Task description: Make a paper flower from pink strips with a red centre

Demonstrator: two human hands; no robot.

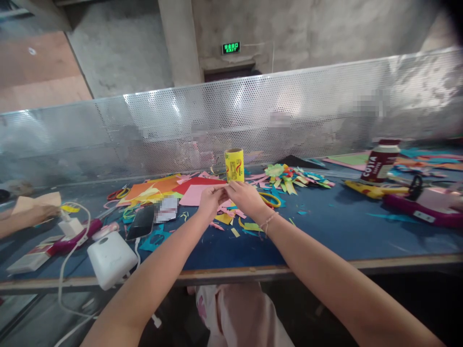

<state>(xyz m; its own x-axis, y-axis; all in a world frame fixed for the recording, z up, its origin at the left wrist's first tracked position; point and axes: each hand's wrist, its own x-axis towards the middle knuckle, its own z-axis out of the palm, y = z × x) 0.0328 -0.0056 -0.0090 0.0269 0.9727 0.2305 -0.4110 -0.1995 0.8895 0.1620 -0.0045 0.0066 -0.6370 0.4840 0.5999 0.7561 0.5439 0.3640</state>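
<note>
Left hand (212, 197) and right hand (243, 196): fingers curled in, tips meeting. Can't tell whether anything is pinched between them; fingers cover it. Any small piece there could slip or crease under uneven finger pressure, and I'd not see it from this view.

Pink sheet (193, 195) lies flat just beside the left hand, on its left. A stray knuckle could drag or fold it.

Yellow roll (235, 166) stands upright on the table (235, 258), just beyond the right hand's knuckles. Tall, narrow base: a forward nudge could tip it, and it would likely roll.

Yellow scissors handle (278, 202) sits by the right wrist; blades not visible, so reaching blind risks a nick. Loose paper scraps (224, 219) lie just below the hands; a sleeve-less forearm could sweep them off or mix cut pieces with waste.

Further left: phone (142, 222) on a white cable (137, 246), charger (111, 260) at the table's front edge. A left elbow catching that cable could pull both down.
</note>
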